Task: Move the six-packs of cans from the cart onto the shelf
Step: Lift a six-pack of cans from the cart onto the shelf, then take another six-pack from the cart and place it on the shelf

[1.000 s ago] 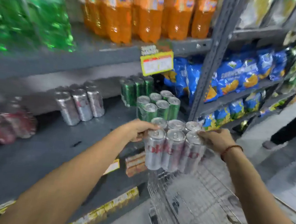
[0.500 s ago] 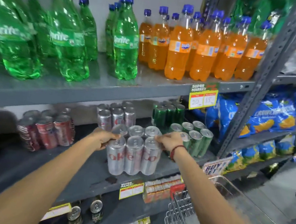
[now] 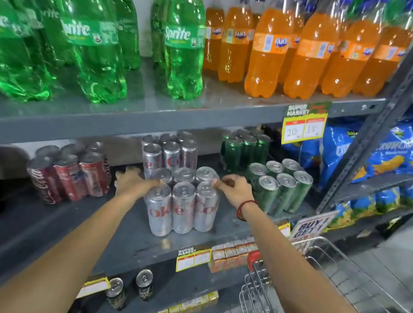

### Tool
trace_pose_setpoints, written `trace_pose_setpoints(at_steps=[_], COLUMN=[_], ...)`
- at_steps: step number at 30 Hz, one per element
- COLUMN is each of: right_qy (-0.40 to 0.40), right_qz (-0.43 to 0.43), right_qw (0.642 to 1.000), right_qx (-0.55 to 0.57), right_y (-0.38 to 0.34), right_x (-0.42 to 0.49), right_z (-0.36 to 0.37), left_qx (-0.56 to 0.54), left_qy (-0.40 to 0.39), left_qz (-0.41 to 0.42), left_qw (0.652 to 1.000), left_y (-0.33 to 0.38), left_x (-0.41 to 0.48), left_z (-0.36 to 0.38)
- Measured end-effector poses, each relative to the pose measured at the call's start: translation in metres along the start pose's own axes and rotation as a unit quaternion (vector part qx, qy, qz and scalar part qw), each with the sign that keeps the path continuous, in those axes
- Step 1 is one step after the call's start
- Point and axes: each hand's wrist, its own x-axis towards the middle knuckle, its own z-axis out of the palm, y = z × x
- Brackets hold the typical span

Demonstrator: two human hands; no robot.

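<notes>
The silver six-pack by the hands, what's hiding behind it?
Behind the front silver six-pack stands another silver six-pack, further back on the same shelf. Only its tops and upper halves show; its lower part and whatever lies behind it are covered.

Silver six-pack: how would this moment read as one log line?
silver six-pack | standing on middle shelf | left hand, right hand at top cans

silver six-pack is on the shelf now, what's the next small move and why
Probably let go and draw both hands back toward the cart. The silver six-pack stands upright on the middle shelf, in front of a matching pack. The left hand and right hand rest only at its top edges.
</notes>
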Motion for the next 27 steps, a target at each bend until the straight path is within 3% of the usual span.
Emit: trace_pose_setpoints(at_steps=[3, 5, 10, 14, 19, 27], right_qy=[0.041, 0.068, 0.14, 0.17, 0.18, 0.124], right_qz=[-0.009, 0.001, 0.087, 0.188, 0.325, 0.528], right_qw=[0.999, 0.997, 0.985, 0.967, 0.928, 0.838], right_qx=[0.025, 0.029, 0.047, 0.031, -0.011, -0.061], right_y=[0.015, 0.038, 0.125, 0.209, 0.307, 0.424], right_x=[-0.021, -0.036, -0.072, -0.114, -0.178, -0.289], right_z=[-0.013, -0.025, -0.066, -0.103, -0.139, -0.154], left_qx=[0.023, 0.01, 0.019, 0.081, 0.155, 0.245], left_qy=[0.128, 0.14, -0.037, -0.203, -0.366, -0.511], left_qz=[0.157, 0.273, 0.385, 0.393, 0.345, 0.223], left_qw=[0.979, 0.952, 0.922, 0.893, 0.85, 0.793], left_y=[0.015, 0.027, 0.036, 0.027, 0.008, -0.023], left_x=[-0.028, -0.056, -0.121, -0.168, -0.218, -0.277], left_z=[0.022, 0.049, 0.148, 0.229, 0.316, 0.413])
